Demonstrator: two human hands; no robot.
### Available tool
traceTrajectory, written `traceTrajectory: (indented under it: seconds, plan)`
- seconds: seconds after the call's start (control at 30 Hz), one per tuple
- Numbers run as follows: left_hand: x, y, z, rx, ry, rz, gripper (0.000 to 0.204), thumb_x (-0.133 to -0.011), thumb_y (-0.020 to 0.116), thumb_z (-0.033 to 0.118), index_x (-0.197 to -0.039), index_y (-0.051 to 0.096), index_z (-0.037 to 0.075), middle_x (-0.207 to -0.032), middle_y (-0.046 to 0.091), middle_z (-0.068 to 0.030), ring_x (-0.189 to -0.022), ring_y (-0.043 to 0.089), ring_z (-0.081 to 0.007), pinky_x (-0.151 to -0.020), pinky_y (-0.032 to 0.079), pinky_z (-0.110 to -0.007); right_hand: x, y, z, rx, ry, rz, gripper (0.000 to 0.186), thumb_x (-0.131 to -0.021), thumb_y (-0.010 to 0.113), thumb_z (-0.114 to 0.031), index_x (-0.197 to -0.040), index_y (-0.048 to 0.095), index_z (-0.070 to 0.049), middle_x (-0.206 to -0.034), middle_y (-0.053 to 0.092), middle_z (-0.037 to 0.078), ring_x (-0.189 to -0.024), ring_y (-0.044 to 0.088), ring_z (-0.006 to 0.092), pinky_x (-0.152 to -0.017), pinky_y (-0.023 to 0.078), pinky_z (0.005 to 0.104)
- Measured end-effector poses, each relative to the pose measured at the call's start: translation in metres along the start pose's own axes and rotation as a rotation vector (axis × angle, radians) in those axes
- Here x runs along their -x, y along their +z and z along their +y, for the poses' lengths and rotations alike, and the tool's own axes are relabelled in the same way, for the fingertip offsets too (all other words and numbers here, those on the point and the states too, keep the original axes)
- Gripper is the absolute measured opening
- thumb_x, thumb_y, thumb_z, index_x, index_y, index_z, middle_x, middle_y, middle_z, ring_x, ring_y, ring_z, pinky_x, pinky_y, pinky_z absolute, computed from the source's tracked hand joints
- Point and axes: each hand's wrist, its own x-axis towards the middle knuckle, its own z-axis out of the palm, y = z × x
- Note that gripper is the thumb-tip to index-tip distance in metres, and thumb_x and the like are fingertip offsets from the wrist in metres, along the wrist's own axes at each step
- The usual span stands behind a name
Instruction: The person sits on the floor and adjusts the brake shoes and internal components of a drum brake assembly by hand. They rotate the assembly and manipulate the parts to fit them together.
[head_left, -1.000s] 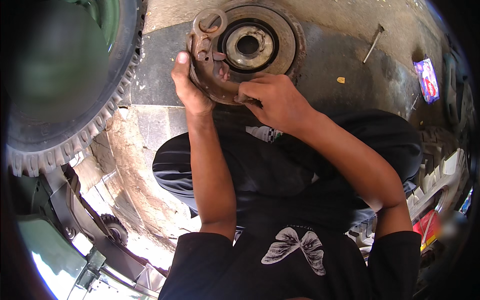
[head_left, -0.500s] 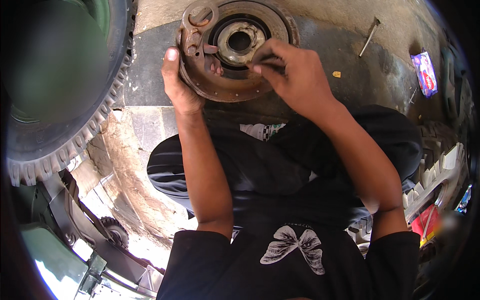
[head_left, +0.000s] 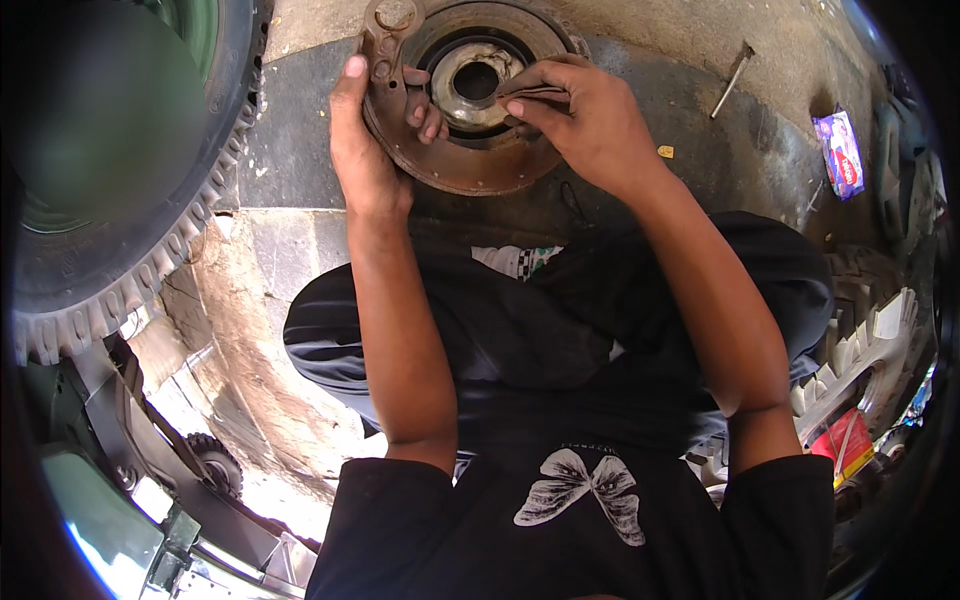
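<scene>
A rusty round brake plate [head_left: 470, 181] with a ring-shaped lug [head_left: 393, 18] at its upper left is held tilted in front of me. My left hand [head_left: 366, 150] grips its left edge, thumb outside and fingertips showing through the inner opening. Inside the plate's curve lie a dark ring and a bright metal hub [head_left: 447, 100] with a round hole; whether these are joined to the plate I cannot tell. My right hand [head_left: 600, 118] pinches a folded brown piece [head_left: 540, 93], like sandpaper, close to the hub's right side.
A large tyre [head_left: 130, 240] stands at the left, and another treaded tyre [head_left: 860, 340] at the right. On the dark floor slab [head_left: 300, 130] and around it lie a metal bolt-like rod [head_left: 734, 80], a purple packet [head_left: 840, 153] and a small yellow scrap [head_left: 666, 152]. My crossed legs are below.
The plate has tipped a little, with its lug higher in the picture. My right hand has turned slightly, showing more of the folded piece. The whole view has shifted slightly.
</scene>
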Motion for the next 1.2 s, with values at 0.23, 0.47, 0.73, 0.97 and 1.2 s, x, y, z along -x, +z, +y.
traceTrajectory:
  seconds: [0.23, 0.47, 0.73, 0.97, 1.2]
  plan:
    - [-0.007, -0.010, -0.007, 0.071, -0.085, 0.149, 0.063, -0.102, 0.051, 0.061, -0.105, 0.060, -0.001, -0.070, 0.046, -0.0027, -0.061, 0.047, -0.0182, -0.067, 0.044, -0.038, 0.006, 0.000, -0.006, 0.054, -0.162, -0.106, 0.021, -0.089, 0.081, -0.011, -0.108, 0.079, -0.004, -0.096, 0.079, 0.013, -0.091, 0.078, 0.0302, -0.081, 0.061, 0.0376]
    - [-0.008, -0.006, -0.007, 0.084, -0.086, 0.188, 0.060, -0.101, 0.052, 0.061, -0.098, 0.058, 0.001, -0.068, 0.045, -0.0023, -0.059, 0.047, -0.0179, -0.062, 0.044, -0.036, 0.009, 0.021, -0.018, 0.115, -0.423, -0.146, 0.015, -0.081, 0.076, -0.002, -0.095, 0.076, -0.003, -0.096, 0.075, 0.020, -0.091, 0.074, 0.0394, -0.082, 0.060, 0.0461]
    - [-0.007, -0.002, -0.008, 0.043, -0.054, 0.204, 0.063, -0.102, 0.049, 0.062, -0.099, 0.060, 0.000, -0.069, 0.045, -0.0021, -0.061, 0.047, -0.0178, -0.063, 0.042, -0.034, 0.006, 0.014, -0.005, 0.115, -0.303, -0.185, 0.018, -0.079, 0.083, -0.004, -0.097, 0.078, -0.005, -0.091, 0.075, 0.016, -0.087, 0.074, 0.0361, -0.075, 0.059, 0.0431]
    - [-0.008, -0.009, -0.007, 0.045, -0.072, 0.213, 0.064, -0.100, 0.051, 0.061, -0.098, 0.061, -0.002, -0.069, 0.046, -0.0031, -0.061, 0.048, -0.0185, -0.063, 0.043, -0.035, 0.015, 0.007, 0.000, 0.095, -0.248, -0.143, 0.018, -0.080, 0.082, -0.006, -0.097, 0.079, -0.005, -0.090, 0.075, 0.017, -0.088, 0.074, 0.0373, -0.079, 0.058, 0.0451]
    - [-0.009, -0.005, -0.010, 0.082, -0.053, 0.190, 0.062, -0.100, 0.052, 0.059, -0.098, 0.061, -0.003, -0.069, 0.047, -0.0037, -0.060, 0.049, -0.0189, -0.062, 0.045, -0.035, 0.007, 0.035, -0.019, 0.022, -0.447, -0.040, 0.018, -0.083, 0.080, -0.002, -0.100, 0.079, -0.009, -0.100, 0.076, 0.013, -0.087, 0.075, 0.0335, -0.075, 0.060, 0.0410]
